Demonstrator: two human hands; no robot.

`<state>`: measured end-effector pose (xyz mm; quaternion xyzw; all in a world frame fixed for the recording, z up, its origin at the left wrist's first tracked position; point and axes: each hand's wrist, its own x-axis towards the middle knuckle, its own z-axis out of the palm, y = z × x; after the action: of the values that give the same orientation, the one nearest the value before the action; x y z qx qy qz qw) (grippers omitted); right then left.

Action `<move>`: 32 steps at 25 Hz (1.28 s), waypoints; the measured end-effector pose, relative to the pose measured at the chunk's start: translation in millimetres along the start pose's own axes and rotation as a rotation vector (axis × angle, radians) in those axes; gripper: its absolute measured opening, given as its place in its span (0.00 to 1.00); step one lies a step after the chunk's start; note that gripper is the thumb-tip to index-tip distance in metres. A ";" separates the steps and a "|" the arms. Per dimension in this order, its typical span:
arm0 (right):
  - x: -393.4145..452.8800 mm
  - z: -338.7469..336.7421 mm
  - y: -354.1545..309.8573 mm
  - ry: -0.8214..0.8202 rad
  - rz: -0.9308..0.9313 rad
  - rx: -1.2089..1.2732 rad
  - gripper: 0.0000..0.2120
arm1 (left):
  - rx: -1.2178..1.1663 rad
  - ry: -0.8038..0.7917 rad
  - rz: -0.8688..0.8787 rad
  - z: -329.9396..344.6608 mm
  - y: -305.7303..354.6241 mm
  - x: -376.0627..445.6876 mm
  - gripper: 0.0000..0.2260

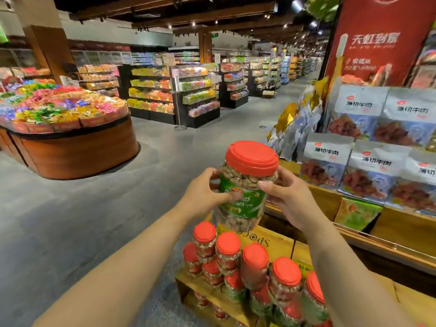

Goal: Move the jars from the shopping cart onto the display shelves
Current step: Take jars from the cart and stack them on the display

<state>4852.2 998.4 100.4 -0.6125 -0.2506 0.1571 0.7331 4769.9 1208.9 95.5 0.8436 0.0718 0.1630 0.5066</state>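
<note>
Above the stacked jars (253,263) on the wooden shelf (188,283), the held jar (245,185) hangs upright, left hand (204,191) and right hand (289,197) curled round its sides. Best lowered level onto a free spot beside those red lids, both hands gripping until it sits.

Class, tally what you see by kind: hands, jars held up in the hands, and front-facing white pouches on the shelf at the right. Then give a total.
Hands: 2, left hand and right hand
Jar held up: 1
Front-facing white pouches: 5
Total: 8
The stacked jars below are too blurred to count.
</note>
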 end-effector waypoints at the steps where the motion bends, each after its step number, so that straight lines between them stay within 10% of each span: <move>1: 17.9 4.9 6.9 0.024 0.004 0.004 0.28 | -0.004 -0.027 -0.001 -6.4 -11.9 21.0 0.29; 10: 183.3 -25.9 86.6 0.071 0.147 -0.048 0.36 | -0.064 -0.198 -0.053 -0.7 -112.2 195.4 0.43; 15: 249.0 -56.7 137.8 0.122 0.280 -0.139 0.36 | -0.146 -0.272 -0.210 19.2 -164.8 278.7 0.20; 20: 290.1 -81.6 217.1 0.168 0.388 -0.229 0.38 | -0.119 -0.304 -0.305 60.5 -257.7 331.1 0.33; 26: 300.3 -93.0 319.3 0.187 0.530 -0.252 0.42 | -0.132 -0.446 -0.402 94.2 -347.4 352.8 0.11; 32: 293.4 -88.0 398.5 0.206 0.630 -0.260 0.43 | -0.169 -0.558 -0.456 109.5 -403.0 342.9 0.14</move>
<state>5174.0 1163.7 -248.4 -0.7605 0.0081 0.2798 0.5859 5146.8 1408.0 -236.4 0.7731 0.1034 -0.1849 0.5978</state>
